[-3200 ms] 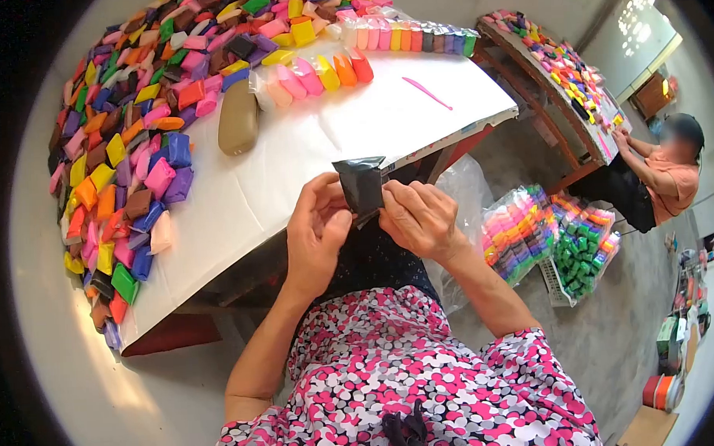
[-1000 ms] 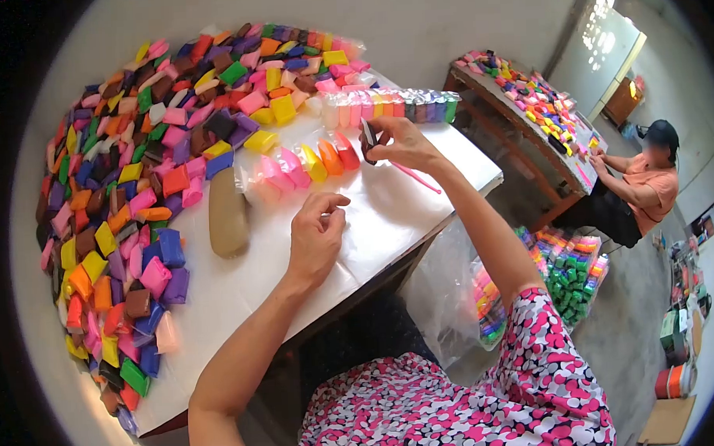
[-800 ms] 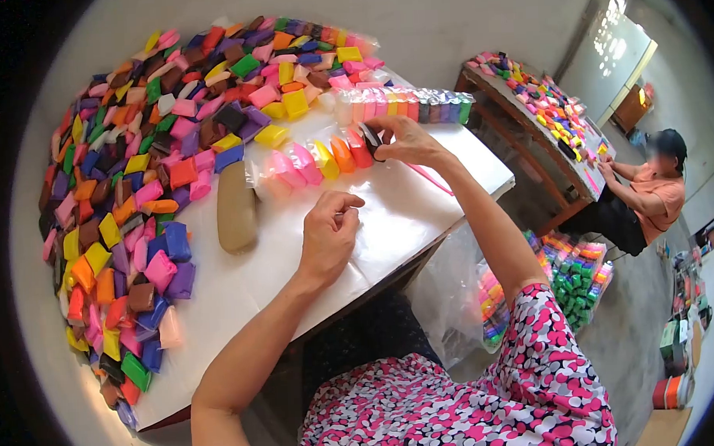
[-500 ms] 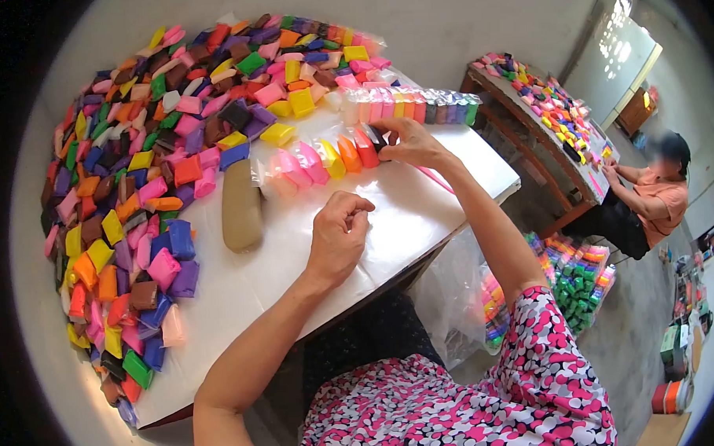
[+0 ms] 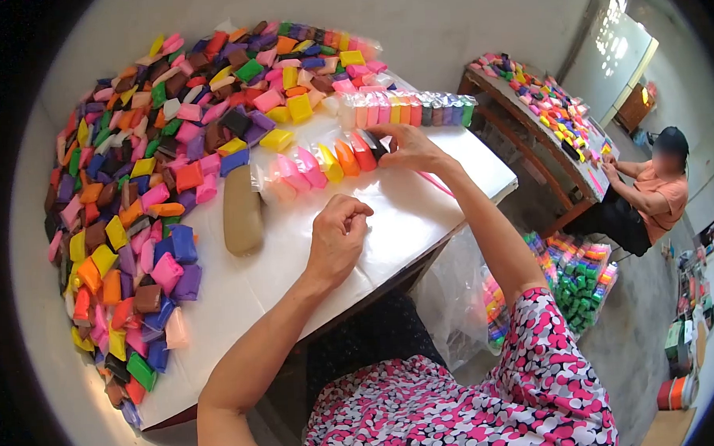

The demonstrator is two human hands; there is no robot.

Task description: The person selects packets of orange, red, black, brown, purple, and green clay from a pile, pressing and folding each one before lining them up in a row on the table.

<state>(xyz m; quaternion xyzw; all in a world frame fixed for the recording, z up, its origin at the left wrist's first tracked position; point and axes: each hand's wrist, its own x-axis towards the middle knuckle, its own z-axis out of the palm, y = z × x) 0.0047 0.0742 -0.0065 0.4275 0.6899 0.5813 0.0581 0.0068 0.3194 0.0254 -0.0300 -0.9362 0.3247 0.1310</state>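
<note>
A row of small, soft coloured packets in clear wrap (image 5: pixel 313 168) lies on the white tabletop, running from pale pink through yellow, orange and red. At its right end is a black packet (image 5: pixel 374 144), with the thumb and fingers of my right hand (image 5: pixel 411 149) closed around it. My left hand (image 5: pixel 340 238) rests on the table in front of the row, its fingers curled in and nothing visible in them. Beside the row's left end lies an olive-brown oblong block (image 5: pixel 242 211). Behind my right hand stands a finished-looking clear-wrapped row of several colours (image 5: pixel 408 109).
Loose coloured packets (image 5: pixel 128 207) are heaped along the table's left and back. Clear bags of packets (image 5: pixel 583 282) sit on the floor to the right. Another person (image 5: pixel 661 193) sits at a second table (image 5: pixel 518 119) covered with packets.
My right hand stays at the row's end, its fingers shifted slightly around the black packet, which sits against the red one. My left hand has barely moved.
</note>
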